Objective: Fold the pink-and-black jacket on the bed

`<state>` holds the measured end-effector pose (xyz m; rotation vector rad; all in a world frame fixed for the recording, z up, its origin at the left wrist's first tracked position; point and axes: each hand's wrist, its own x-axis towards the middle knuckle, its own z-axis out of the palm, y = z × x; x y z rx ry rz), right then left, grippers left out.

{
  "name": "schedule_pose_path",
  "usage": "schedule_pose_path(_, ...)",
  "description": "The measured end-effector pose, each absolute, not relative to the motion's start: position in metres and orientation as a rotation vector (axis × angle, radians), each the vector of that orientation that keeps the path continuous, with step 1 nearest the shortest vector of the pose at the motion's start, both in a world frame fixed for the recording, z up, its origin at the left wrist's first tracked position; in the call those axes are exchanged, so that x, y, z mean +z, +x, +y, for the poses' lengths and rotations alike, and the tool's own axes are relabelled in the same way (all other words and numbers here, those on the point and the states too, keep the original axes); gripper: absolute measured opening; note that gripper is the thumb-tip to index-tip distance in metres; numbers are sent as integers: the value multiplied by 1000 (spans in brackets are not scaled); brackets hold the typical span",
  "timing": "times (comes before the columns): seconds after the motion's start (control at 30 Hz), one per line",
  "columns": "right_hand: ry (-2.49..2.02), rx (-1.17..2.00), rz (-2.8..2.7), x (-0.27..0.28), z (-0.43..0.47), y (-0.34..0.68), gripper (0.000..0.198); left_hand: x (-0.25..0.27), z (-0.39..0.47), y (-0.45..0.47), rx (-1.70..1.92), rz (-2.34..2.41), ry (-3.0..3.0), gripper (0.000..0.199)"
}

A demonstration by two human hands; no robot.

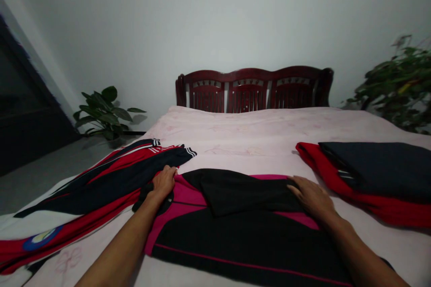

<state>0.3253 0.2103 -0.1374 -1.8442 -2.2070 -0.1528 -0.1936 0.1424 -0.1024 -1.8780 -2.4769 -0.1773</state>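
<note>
A black and magenta long-sleeved top point(252, 242) lies sideways on the bed in front of me, one black sleeve point(249, 193) folded across it. With its fingers closed, my left hand point(164, 180) grips the far edge near the collar end. My right hand point(311, 195) pinches the far edge at the other side, by the end of the folded sleeve. Part of the top is covered by my right forearm. Just left of my left hand lie red, navy and white jackets point(117, 175).
A pale pink sheet point(235, 136) covers the bed. On the right, folded navy cloth point(380, 168) rests on folded red cloth point(397, 213). Behind stands a dark wooden headboard point(254, 89). Leafy plants stand at the left point(104, 114) and right point(400, 85).
</note>
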Motion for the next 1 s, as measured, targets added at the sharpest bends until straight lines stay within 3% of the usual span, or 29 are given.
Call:
schedule_pose_path(0.1, -1829, -183, -2198, -136, 209, 323, 49, -85, 140, -192, -135, -2427, -1985, 26)
schedule_pose_path(0.23, -1845, -198, -2186, -134, 207, 320, 49, -72, 134, -165, -226, -2248, -2120, 44)
schedule_pose_path(0.5, -1917, -158, -2185, -132, 203, 320, 54, -130, 115, -109, -169, -2202, -2320, 65)
schedule_pose_path(0.73, -2028, -140, -2191, -125, 200, 320, 61, -103, 113, -85, -238, -2319, -2173, 55)
schedule_pose_path(0.87, -2088, -224, -2161, -129, 195, 320, 62, -105, 94, -38, -373, -2084, -2310, 55)
schedule_pose_path(1.0, -2001, 149, -2068, -133, 192, 330, 66, -132, 76, -15, -348, -2039, -2386, 52)
